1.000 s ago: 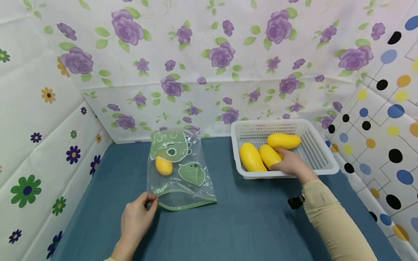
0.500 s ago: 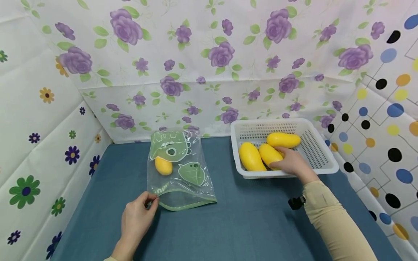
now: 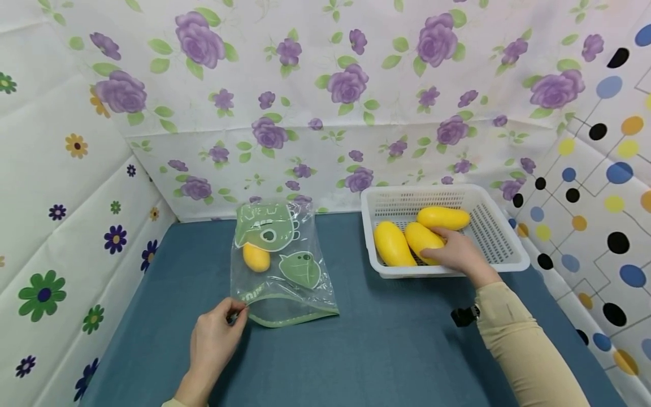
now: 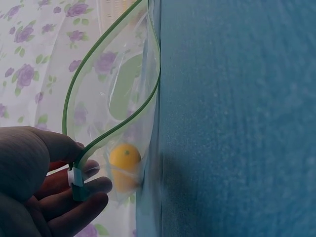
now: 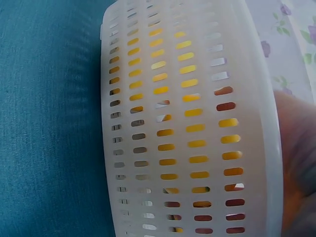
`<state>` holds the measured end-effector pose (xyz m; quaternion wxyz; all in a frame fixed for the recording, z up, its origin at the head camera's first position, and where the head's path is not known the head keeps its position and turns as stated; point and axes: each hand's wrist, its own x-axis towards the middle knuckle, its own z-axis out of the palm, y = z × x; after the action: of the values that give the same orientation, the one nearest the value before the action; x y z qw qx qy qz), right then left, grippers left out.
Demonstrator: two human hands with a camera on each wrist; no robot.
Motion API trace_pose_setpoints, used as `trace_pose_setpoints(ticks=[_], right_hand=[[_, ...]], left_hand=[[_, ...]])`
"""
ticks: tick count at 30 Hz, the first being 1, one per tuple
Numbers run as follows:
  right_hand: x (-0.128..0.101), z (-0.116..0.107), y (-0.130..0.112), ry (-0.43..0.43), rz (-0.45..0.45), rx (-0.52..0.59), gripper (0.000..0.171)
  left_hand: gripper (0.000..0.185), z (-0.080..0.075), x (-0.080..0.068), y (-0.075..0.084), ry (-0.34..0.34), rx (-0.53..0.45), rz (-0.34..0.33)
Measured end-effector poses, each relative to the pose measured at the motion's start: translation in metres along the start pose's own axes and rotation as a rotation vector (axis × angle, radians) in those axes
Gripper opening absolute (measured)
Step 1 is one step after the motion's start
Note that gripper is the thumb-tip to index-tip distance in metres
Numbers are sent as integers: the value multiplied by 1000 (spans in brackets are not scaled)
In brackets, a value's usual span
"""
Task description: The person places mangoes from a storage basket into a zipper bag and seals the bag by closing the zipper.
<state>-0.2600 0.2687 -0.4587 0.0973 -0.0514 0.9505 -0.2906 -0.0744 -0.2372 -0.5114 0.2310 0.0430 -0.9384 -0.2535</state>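
A clear zip bag (image 3: 305,297) with green cartoon prints lies on the blue cloth, its mouth towards me and parted. Inside it is one yellow mango (image 3: 256,258), partly covered by the print. My left hand (image 3: 216,336) pinches the bag's left corner at the mouth, by the white slider (image 4: 75,177) seen in the left wrist view. On the right, my right hand (image 3: 460,255) reaches over the near rim of a white plastic basket (image 3: 500,237) and grips the middle mango (image 3: 421,240). In the right wrist view, the slotted basket wall hides most of that hand.
Two other mangoes lie in the basket: one mango (image 3: 394,244) at its left end, another mango (image 3: 443,217) along the back. A floral sheet (image 3: 315,113) hangs behind the table. Patterned sheets close off the left and right sides. The blue cloth (image 3: 366,350) covers the tabletop.
My right hand has shifted very slightly to the right on the middle mango. The left hand, the bag and the basket keep their places.
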Motion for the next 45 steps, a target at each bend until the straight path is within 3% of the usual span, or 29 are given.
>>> trace_pose_setpoints(ticks=[10, 18, 28, 37, 45], right_hand=[[-3, -4, -1, 5, 12, 37, 96], [-10, 1, -5, 63, -19, 56, 97], [-38, -8, -34, 167, -90, 155, 95], [-57, -9, -60, 179, -151, 167, 90], [-71, 4, -78, 180, -243, 168, 83]], left_hand=[[14, 0, 0, -1, -3, 3, 4], [14, -1, -3, -3, 1, -2, 12], [12, -2, -2, -1, 10, -11, 33], [11, -4, 0, 1, -1, -7, 13], [13, -3, -1, 4, 5, -14, 5]])
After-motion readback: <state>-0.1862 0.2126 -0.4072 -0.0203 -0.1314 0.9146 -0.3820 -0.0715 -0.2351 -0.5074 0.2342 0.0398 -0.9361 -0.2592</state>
